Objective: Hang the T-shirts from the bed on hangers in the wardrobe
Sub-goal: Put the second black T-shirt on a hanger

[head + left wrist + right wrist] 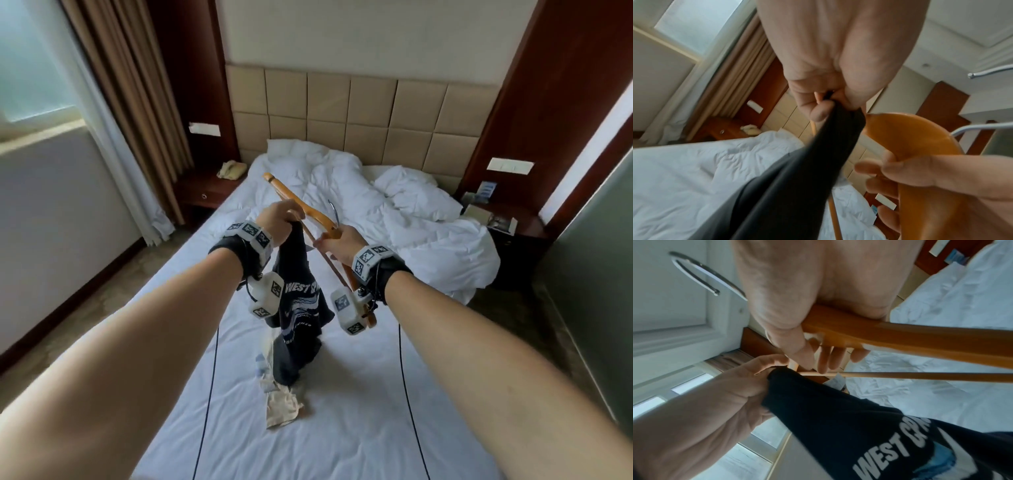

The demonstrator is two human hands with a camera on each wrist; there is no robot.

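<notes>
Dark cotton, the navy T-shirt [301, 308] printed "WEST", hangs bunched from your left hand [277, 219], whose fingers are curled tight round its upper edge above the bed [342, 411]; its lower end trails onto the sheet beside a cream T-shirt [282, 404] lying crumpled there. Your right hand [337, 241] grips the wooden hanger [308, 209] near its middle, thumb over the shoulder bar, metal hook [334, 210] pointing away from you. Hands are close together, the hanger's lower rail just beside the held fabric; the wardrobe is out of view.
</notes>
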